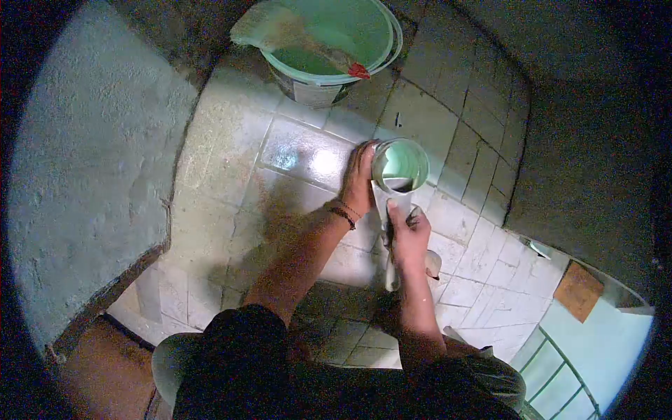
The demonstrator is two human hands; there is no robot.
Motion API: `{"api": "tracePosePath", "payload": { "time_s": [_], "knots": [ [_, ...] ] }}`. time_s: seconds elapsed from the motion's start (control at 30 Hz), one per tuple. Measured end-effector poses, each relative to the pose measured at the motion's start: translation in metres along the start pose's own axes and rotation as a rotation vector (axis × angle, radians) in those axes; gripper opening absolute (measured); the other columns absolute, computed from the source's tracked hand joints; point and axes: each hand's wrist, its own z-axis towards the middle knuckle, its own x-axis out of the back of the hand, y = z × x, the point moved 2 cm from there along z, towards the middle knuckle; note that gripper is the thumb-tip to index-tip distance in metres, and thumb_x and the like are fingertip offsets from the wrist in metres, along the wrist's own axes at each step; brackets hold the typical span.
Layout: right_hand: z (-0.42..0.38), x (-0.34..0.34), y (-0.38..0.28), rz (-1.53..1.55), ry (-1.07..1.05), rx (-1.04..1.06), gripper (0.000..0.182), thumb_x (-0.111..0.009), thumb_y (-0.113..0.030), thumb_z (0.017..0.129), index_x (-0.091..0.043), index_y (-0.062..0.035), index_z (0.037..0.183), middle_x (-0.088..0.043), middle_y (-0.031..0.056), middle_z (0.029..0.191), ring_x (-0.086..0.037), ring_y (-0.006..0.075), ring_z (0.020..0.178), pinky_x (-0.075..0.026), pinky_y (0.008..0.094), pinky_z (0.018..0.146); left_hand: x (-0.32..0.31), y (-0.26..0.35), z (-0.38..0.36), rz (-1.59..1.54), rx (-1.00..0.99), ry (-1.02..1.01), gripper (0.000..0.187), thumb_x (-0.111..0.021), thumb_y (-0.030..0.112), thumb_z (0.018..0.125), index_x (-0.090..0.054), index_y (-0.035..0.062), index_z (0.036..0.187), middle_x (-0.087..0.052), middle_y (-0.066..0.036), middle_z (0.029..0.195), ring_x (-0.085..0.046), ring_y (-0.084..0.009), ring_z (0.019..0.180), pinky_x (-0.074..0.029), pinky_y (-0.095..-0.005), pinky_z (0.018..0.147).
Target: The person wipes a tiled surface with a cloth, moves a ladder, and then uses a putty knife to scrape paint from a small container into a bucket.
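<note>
A round, see-through-rimmed container (400, 166) with pale green inside is tilted toward me over the tiles. My left hand (360, 175) is wrapped round its left side. My right hand (409, 234) is closed at its near rim on a flat pale tool (383, 203), wide at the rim and narrowing to a handle below, shaped like a putty knife. Part of the tool is hidden by the right hand's fingers. Further off stands a bucket (315, 94) with green inside. Across its rim lies a wide pale brush (280, 29) with a red handle end.
Square tiles (308, 161) cover the floor, with a bright light reflection on them. A rough grey wall (105, 161) rises at left, a dark one (588, 161) at right. At lower right are a brown square piece (578, 290) and a green metal frame (560, 364).
</note>
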Motion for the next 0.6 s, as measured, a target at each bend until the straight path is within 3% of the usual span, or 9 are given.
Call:
{"api": "tracePosePath", "payload": {
  "time_s": [0.07,0.13,0.2,0.27,0.4,0.47,0.5,0.53,0.6],
  "knots": [
    [0.003,-0.009,0.014,-0.070,-0.012,0.032,0.025,-0.067,-0.023,0.086,-0.059,0.0008,0.084,-0.059,0.0033,0.070,-0.053,0.0095,0.062,-0.043,0.0261,0.057,0.001,0.000,0.000,-0.136,0.044,-0.020,0.074,-0.078,0.016,0.063,-0.041,0.0033,0.126,-0.050,-0.017,0.119,-0.050,-0.0310,0.111,-0.041,-0.0385,0.096],
    [0.003,-0.024,0.022,0.167,-0.034,0.101,0.027,-0.066,-0.028,0.086,-0.058,-0.0023,0.085,-0.057,0.0005,0.063,-0.048,0.0070,0.050,-0.037,0.0240,0.045,0.009,0.016,0.006,0.058,-0.087,0.006,0.072,-0.078,0.018,0.065,-0.041,0.0037,0.125,-0.050,-0.016,0.118,-0.050,-0.0289,0.111,-0.041,-0.0377,0.096],
    [-0.001,-0.031,0.017,0.205,-0.039,0.078,0.025,-0.065,-0.026,0.087,-0.058,-0.0026,0.087,-0.057,0.0001,0.064,-0.048,0.0062,0.051,-0.038,0.0237,0.045,0.002,0.010,0.003,0.041,-0.014,-0.016,0.071,-0.076,0.019,0.066,-0.041,0.0040,0.125,-0.050,-0.015,0.117,-0.050,-0.0283,0.110,-0.041,-0.0377,0.095],
    [-0.004,-0.038,0.012,0.321,0.007,0.027,0.023,-0.065,-0.025,0.087,-0.059,-0.0028,0.086,-0.057,-0.0006,0.064,-0.047,0.0064,0.049,-0.037,0.0236,0.044,-0.002,0.004,0.004,-0.075,0.008,-0.039,0.075,-0.073,0.025,0.067,-0.037,0.0008,0.128,-0.047,-0.022,0.123,-0.044,-0.0392,0.115,-0.036,-0.0441,0.099],
    [0.005,-0.038,0.028,0.364,0.098,0.101,0.025,-0.066,-0.026,0.086,-0.059,-0.0027,0.083,-0.057,-0.0002,0.064,-0.046,0.0070,0.049,-0.036,0.0234,0.044,-0.006,-0.002,-0.001,0.053,-0.023,-0.021,0.074,-0.072,0.025,0.068,-0.037,0.0012,0.129,-0.047,-0.022,0.123,-0.044,-0.0392,0.115,-0.035,-0.0442,0.099],
    [0.001,-0.034,0.016,0.329,0.089,0.083,0.025,-0.066,-0.027,0.086,-0.059,-0.0025,0.083,-0.056,0.0000,0.063,-0.047,0.0077,0.048,-0.036,0.0238,0.044,-0.016,-0.024,-0.007,-0.013,0.072,-0.079,0.071,-0.068,0.024,0.071,-0.035,0.0014,0.130,-0.045,-0.023,0.125,-0.043,-0.0395,0.116,-0.034,-0.0441,0.101],
    [0.000,-0.032,0.013,0.294,0.085,0.064,0.026,-0.067,-0.027,0.086,-0.059,-0.0022,0.083,-0.056,0.0001,0.063,-0.047,0.0085,0.047,-0.037,0.0243,0.043,-0.033,-0.060,-0.019,-0.391,0.381,-0.196,0.068,-0.064,0.023,0.075,-0.034,0.0013,0.132,-0.042,-0.023,0.128,-0.040,-0.0392,0.119,-0.032,-0.0438,0.103],
    [0.004,-0.029,0.018,0.294,0.086,0.064,0.026,-0.067,-0.027,0.086,-0.059,-0.0022,0.083,-0.056,0.0001,0.063,-0.047,0.0085,0.047,-0.037,0.0243,0.043,-0.027,-0.045,-0.017,-0.392,0.382,-0.197,0.068,-0.064,0.023,0.075,-0.034,0.0013,0.132,-0.042,-0.023,0.128,-0.040,-0.0392,0.119,-0.032,-0.0438,0.103],
    [0.012,-0.028,0.031,0.341,0.058,0.078,0.027,-0.068,-0.028,0.085,-0.059,-0.0022,0.085,-0.055,-0.0008,0.063,-0.045,0.0081,0.047,-0.036,0.0243,0.042,-0.002,0.007,-0.006,0.056,0.029,-0.078,0.066,-0.062,0.022,0.077,-0.033,0.0008,0.132,-0.040,-0.022,0.131,-0.038,-0.0388,0.122,-0.030,-0.0440,0.105]
  ]
}}
